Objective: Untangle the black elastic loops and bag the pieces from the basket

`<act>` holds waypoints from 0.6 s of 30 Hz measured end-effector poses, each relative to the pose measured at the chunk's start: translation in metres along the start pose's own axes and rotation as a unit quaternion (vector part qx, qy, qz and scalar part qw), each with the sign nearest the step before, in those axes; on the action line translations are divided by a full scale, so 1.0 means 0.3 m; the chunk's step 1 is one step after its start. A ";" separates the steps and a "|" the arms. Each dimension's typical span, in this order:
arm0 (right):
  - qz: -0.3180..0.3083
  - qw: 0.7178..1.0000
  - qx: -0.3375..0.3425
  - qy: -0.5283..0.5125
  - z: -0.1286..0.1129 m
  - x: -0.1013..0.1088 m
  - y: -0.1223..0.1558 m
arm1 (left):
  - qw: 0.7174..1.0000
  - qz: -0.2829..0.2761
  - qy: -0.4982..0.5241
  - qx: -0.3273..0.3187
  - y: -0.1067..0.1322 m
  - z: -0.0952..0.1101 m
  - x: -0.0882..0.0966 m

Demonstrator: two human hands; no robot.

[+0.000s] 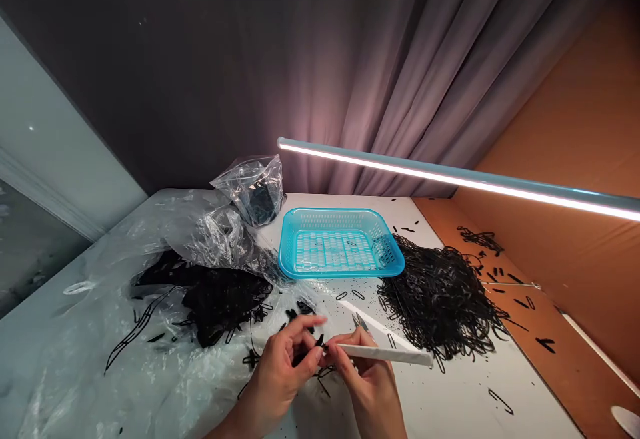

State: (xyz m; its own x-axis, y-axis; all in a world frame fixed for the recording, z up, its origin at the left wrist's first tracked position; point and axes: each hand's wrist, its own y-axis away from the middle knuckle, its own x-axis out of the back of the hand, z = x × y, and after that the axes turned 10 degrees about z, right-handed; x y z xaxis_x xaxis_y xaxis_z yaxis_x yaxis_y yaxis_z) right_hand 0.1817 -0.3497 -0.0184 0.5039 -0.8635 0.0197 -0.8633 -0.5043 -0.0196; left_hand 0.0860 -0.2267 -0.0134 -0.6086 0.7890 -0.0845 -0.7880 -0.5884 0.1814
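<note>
At lower centre of the frame, the left hand [287, 365] pinches a small black piece [319, 342]. The right hand [367, 379] grips a white-handled tool [390, 353], probably a blade, tip against the piece. Keep fingertips behind the tip and brace both hands on the bench [450, 392].

Fingers [306, 324] hide most of the black piece [320, 341] and the tool's [390, 354] tip.

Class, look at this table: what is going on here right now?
A person works at a white table. The left hand pinches a small black piece; the right hand holds a white-handled tool to it. Behind stands a blue basket, a heap of black strands right of it, clear plastic bags left.
</note>
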 end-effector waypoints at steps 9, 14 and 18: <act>0.035 0.995 -0.001 0.097 -0.002 0.078 -0.019 | 0.994 0.077 0.022 0.075 -0.021 0.020 0.035; 0.060 0.975 0.047 0.211 0.073 0.188 -0.077 | 0.988 0.113 -0.001 0.102 -0.024 0.041 0.067; 0.019 0.930 0.149 0.336 0.114 0.224 -0.092 | 0.990 0.068 0.002 0.120 -0.015 0.047 0.080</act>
State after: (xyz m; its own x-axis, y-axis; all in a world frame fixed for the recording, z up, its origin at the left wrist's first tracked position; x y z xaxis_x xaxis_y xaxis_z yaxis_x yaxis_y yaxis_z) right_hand 0.2402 -0.3941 -0.0507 0.2551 -0.7319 0.6319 -0.7839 -0.5391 -0.3080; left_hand 0.0762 -0.2028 -0.0025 -0.7086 0.7040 -0.0478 -0.6538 -0.6295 0.4198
